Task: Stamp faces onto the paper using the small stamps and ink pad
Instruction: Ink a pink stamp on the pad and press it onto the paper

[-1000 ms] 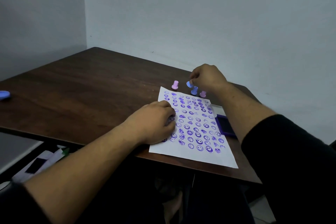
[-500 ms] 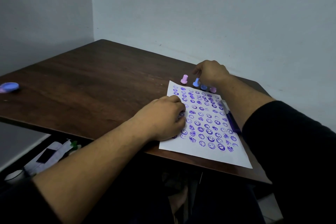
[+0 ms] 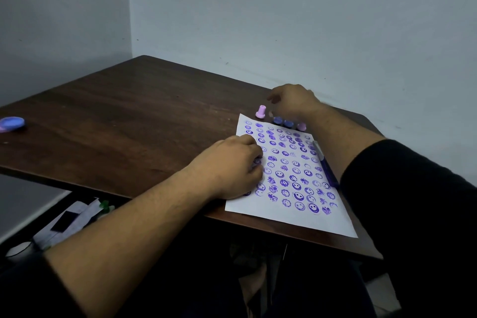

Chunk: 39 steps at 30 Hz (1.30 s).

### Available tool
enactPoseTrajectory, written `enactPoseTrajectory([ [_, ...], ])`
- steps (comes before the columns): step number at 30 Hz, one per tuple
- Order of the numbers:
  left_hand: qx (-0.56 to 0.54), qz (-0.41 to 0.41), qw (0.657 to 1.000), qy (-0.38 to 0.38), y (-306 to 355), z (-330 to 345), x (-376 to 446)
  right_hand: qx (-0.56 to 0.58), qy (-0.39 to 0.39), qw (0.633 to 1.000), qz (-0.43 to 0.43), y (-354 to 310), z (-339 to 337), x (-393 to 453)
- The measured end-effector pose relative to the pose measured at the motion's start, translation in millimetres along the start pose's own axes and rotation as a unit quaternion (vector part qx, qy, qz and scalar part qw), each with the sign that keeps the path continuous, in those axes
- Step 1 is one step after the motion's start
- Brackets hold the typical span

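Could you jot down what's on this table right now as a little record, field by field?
Surface: dark wooden table
Paper: white sheet covered in purple stamped faces
Stamps: a pink stamp upright beyond the sheet's far edge; blue stamps and another pink one beside it
Left hand: resting on the sheet, fingers curled
Right hand: over the row of stamps; grip unclear
Ink pad: at the sheet's right edge, mostly hidden
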<state>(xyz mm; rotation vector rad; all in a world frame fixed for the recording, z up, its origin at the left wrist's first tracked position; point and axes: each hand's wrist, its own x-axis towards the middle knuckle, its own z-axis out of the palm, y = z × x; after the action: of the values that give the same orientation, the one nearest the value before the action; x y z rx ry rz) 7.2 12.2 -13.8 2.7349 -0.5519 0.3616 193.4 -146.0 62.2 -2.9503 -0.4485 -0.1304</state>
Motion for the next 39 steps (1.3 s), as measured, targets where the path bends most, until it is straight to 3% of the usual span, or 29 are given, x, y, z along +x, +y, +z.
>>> enactPoseTrajectory([
  [10, -0.006, 0.002, 1.0, 0.002, -2.5, 1.4, 0.5, -0.07, 0.05, 0.993, -0.075, -15.9, 17.7, 8.7],
  [14, -0.011, 0.001, 1.0, 0.0, -4.2, 1.2, 1.4, 0.05, 0.106, 0.991, -0.058, -12.4, 7.0, -9.9],
  [19, -0.018, 0.001, 1.0, 0.002, -4.8, 2.3, 2.1, 0.224, 0.169, 0.959, -0.041, 13.7, -12.9, -68.6],
  [25, -0.028, 0.0, 1.0, 0.007, -6.6, 3.2, 1.1, 0.274, 0.272, 0.922, 0.018, 76.3, -14.8, -161.1],
  [30, -0.031, 0.003, 0.999, 0.012, -3.9, 3.1, 1.6, 0.249, 0.296, 0.917, 0.098, 113.3, 14.6, -213.3],
  [39, -0.043, -0.003, 0.999, 0.021, -4.3, 5.1, 2.2, 0.17, 0.276, 0.942, 0.087, 122.5, 36.2, -216.9],
])
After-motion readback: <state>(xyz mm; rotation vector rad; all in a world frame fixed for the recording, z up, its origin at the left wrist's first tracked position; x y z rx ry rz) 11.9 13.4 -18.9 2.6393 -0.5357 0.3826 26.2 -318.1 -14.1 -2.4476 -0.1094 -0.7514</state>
